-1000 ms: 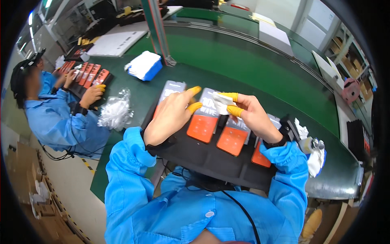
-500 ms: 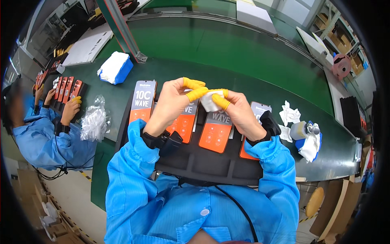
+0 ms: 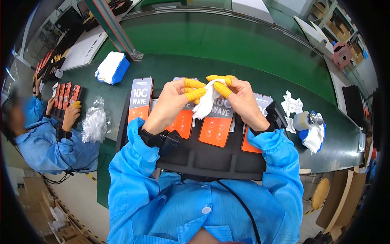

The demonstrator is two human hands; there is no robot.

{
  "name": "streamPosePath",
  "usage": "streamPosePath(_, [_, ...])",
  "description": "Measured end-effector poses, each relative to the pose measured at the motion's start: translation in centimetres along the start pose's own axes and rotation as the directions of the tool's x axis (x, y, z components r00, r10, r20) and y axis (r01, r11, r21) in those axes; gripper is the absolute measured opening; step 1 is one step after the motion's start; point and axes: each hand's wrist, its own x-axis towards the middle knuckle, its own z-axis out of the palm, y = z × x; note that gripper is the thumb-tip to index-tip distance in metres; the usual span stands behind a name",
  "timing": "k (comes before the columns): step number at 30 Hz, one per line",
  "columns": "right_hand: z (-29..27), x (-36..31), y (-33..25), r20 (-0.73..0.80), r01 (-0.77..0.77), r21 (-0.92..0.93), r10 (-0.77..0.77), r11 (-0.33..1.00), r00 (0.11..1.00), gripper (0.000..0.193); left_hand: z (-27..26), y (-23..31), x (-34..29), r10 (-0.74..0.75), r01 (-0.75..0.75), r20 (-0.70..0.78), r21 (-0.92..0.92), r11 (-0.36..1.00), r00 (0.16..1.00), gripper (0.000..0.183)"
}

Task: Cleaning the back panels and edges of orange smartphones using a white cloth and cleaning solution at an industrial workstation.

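Observation:
A crumpled white cloth point(image 3: 206, 102) hangs between my hands, above the phones. My left hand point(image 3: 168, 101) has yellow finger cots on its fingertips and is closed on the cloth's left side. With its own yellow finger cots, my right hand point(image 3: 243, 102) pinches the cloth's upper right. Below them, several phones with grey-and-orange printed fronts stand in a black foam tray point(image 3: 178, 157): one phone point(image 3: 141, 97) at the left, one point(image 3: 180, 125) partly behind my left hand, one point(image 3: 214, 130) in the middle, and one point(image 3: 250, 142) mostly hidden by my right hand and wrist.
A blue box of white cloths point(image 3: 118, 69) sits at the back left, near a clear plastic bag point(image 3: 95, 122). To the right lie crumpled cloths point(image 3: 291, 105), a bottle point(image 3: 301, 121) and another blue box point(image 3: 323, 136). A co-worker point(image 3: 53, 134) handles orange phones at the left.
The bunched cloth has opened out and now hangs down lower between my hands. My right hand has turned slightly, and the view has shifted a little.

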Motion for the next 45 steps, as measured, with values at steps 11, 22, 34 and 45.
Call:
streamPosePath(11, [-0.2,0.4,0.1,-0.132,-0.048,0.177,0.072,0.983,0.989,0.022,0.6,1.1,-0.6,-0.153,0.165,-0.121,0.1,0.981,0.981,0.034])
streamPosePath(22, [0.6,-0.3,-1.3,0.215,0.559,-0.572,-0.548,0.6,0.808,0.026,-0.9,-1.1,1.3,-0.212,0.203,0.074,-0.695,0.689,0.974,0.037])
streamPosePath(34, [1.2,0.1,0.2,0.035,-0.274,0.261,0.275,0.925,0.961,0.036,1.4,-0.7,0.0,-0.053,0.026,-0.048,-0.446,0.894,0.997,0.038])
streamPosePath(45, [1.2,0.1,0.3,-0.034,-0.272,0.266,0.291,0.925,0.956,0.025,2.2,-0.8,-0.1,-0.072,0.04,-0.058,-0.428,0.903,0.996,0.037])
